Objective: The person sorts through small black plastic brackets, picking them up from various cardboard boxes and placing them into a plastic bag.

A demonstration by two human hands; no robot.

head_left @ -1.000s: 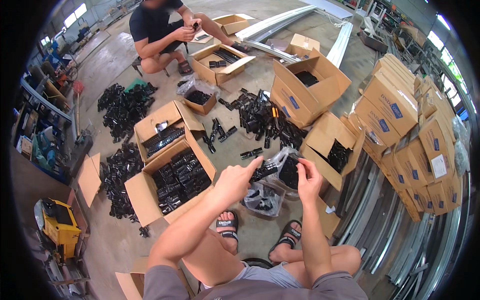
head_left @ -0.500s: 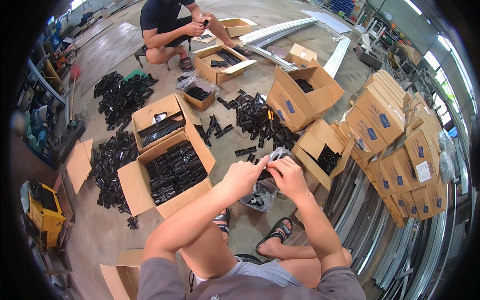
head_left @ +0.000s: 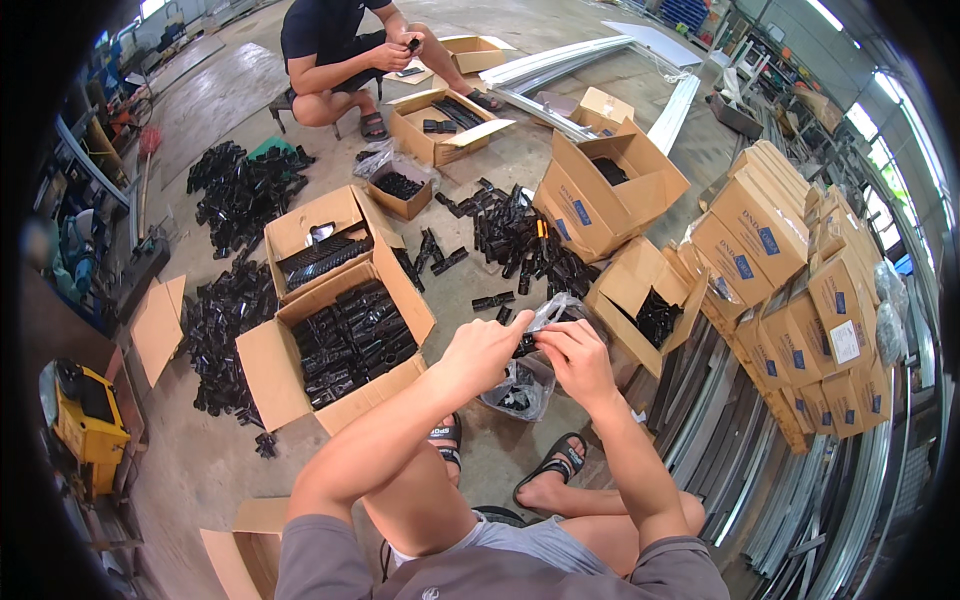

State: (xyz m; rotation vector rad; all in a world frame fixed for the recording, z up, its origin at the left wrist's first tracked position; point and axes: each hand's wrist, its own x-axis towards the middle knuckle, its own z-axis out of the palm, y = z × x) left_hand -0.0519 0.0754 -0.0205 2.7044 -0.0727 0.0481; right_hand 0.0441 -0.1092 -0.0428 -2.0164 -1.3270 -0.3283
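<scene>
In front of my knees my two hands meet over a small black plastic part (head_left: 527,345), mostly covered by fingers. My left hand (head_left: 482,352) is closed around it with the thumb on top. On the part's right end, the fingertips of my right hand (head_left: 577,358) pinch together; whether they also hold a smaller piece is hidden. Just below sits a clear plastic bag (head_left: 538,398) with small dark pieces inside. Beyond my hands, a pile of black plastic connectors (head_left: 515,235) lies on the floor.
At left stand open cartons, one packed with black connectors (head_left: 352,345), beside loose heaps (head_left: 230,335). To the right are an open carton (head_left: 610,290), stacked cartons (head_left: 755,225) and long metal profiles (head_left: 700,420). A co-worker (head_left: 345,65) sits at the far side, handling a black part.
My right hand has shifted slightly down and right, and its fingers have turned. More of the black part now shows between my hands. My left hand has barely moved.
</scene>
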